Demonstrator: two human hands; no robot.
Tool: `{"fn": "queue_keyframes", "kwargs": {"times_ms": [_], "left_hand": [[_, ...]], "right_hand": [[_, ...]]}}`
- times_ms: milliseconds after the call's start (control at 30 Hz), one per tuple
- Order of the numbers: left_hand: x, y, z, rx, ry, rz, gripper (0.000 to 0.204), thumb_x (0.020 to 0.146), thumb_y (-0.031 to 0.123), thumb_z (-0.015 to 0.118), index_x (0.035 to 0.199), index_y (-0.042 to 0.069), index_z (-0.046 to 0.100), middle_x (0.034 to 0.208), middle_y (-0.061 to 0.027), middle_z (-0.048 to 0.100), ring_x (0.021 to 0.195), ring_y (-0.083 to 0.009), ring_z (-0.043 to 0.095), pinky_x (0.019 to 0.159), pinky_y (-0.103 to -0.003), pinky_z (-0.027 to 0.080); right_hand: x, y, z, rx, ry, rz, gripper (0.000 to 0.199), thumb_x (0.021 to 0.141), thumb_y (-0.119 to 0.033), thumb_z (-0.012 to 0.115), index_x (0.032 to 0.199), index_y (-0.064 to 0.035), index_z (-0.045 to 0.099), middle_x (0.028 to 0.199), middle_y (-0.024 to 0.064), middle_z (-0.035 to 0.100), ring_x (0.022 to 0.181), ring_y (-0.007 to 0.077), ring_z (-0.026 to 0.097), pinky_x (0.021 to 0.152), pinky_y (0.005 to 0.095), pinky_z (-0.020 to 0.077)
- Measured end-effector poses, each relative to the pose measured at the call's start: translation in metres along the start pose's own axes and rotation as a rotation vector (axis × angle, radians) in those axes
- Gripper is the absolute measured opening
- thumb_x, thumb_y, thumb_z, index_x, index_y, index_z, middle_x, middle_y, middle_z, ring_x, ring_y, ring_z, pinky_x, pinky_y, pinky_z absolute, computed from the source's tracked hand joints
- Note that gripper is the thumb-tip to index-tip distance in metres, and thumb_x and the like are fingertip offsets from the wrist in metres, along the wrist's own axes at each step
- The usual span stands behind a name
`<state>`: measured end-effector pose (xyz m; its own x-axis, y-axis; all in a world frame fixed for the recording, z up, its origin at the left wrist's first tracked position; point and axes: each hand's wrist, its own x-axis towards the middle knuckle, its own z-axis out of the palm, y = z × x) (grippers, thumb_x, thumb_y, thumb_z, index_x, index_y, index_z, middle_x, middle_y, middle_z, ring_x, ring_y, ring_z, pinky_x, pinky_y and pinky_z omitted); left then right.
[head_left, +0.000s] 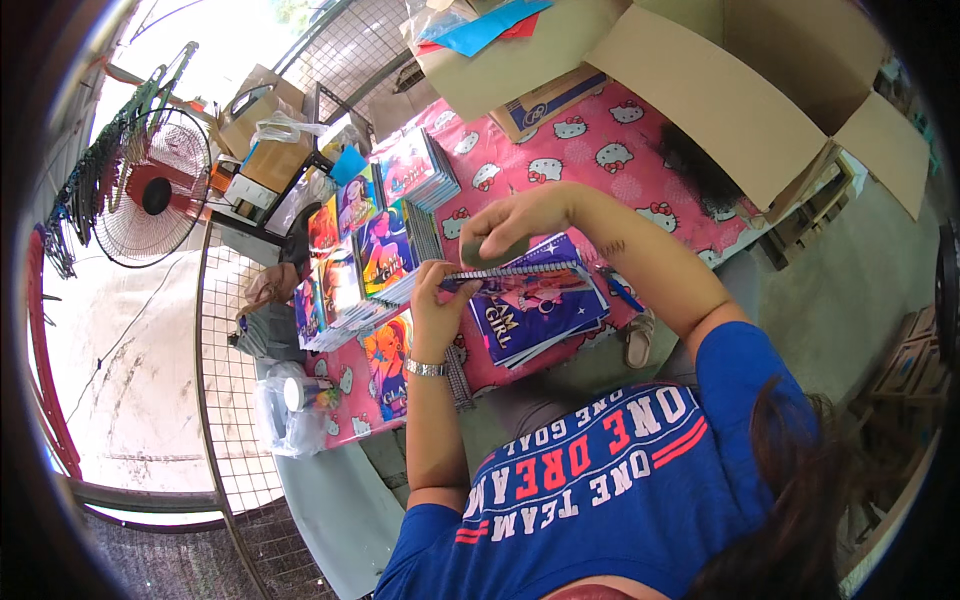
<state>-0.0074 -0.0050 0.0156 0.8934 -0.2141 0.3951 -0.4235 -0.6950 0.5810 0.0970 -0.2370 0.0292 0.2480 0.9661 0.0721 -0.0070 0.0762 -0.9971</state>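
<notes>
My left hand (440, 308), with a metal watch (427, 369) at the wrist, pinches one end of a spiral notebook (520, 270) held up on edge, its wire coil on top. My right hand (520, 220) is bent over the coil with its fingers curled. Below those fingers shows a dull grey-green rounded thing (494, 254); what it is I cannot tell. Directly beneath lies a loose pile of purple illustrated covers (540, 325). A single bright cover (388, 350) rests left of my left wrist.
Several stacks of colourful spiral notebooks (385, 250) stand at the left of the pink patterned tablecloth (560, 160). A large open cardboard box (710, 90) is at the far right. A blue pen-like thing (627, 291) lies by the pile. A fan (152, 190) stands far left.
</notes>
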Motion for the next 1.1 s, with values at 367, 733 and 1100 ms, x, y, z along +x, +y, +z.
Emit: {"fn": "queue_keyframes", "kwargs": {"times_ms": [367, 733, 1100], "left_hand": [[0.006, -0.025, 0.006, -0.15, 0.038, -0.053, 0.029, 0.071, 0.007, 0.084, 0.09, 0.0, 0.063, 0.083, -0.0081, 0.061, 0.074, -0.0194, 0.058, 0.068, -0.031, 0.047], [0.014, -0.025, 0.017, -0.333, 0.011, -0.175, 0.026, 0.07, 0.005, 0.086, 0.085, 0.0, 0.065, 0.076, -0.0019, 0.062, 0.067, -0.0081, 0.056, 0.059, -0.025, 0.046], [0.019, -0.001, 0.024, -0.394, 0.113, -0.25, 0.016, 0.084, 0.005, 0.075, 0.097, 0.0, 0.068, 0.081, -0.0007, 0.066, 0.063, -0.0061, 0.057, 0.056, -0.022, 0.048]], "right_hand": [[0.008, -0.005, 0.017, 0.31, 0.099, -0.245, 0.044, 0.09, -0.051, 0.064, 0.104, -0.0097, 0.061, 0.077, -0.008, 0.049, 0.066, 0.004, 0.045, 0.055, 0.0219, 0.0331], [0.005, 0.006, -0.001, 0.121, 0.079, -0.093, 0.048, 0.089, -0.046, 0.066, 0.117, -0.0088, 0.06, 0.088, -0.0039, 0.056, 0.076, 0.0065, 0.05, 0.061, 0.0235, 0.0395], [-0.108, 0.169, -0.049, -1.067, 0.94, 0.522, 0.047, 0.081, -0.041, 0.071, 0.119, -0.0127, 0.065, 0.12, 0.0145, 0.062, 0.116, 0.0327, 0.056, 0.097, 0.0442, 0.0454]]}}
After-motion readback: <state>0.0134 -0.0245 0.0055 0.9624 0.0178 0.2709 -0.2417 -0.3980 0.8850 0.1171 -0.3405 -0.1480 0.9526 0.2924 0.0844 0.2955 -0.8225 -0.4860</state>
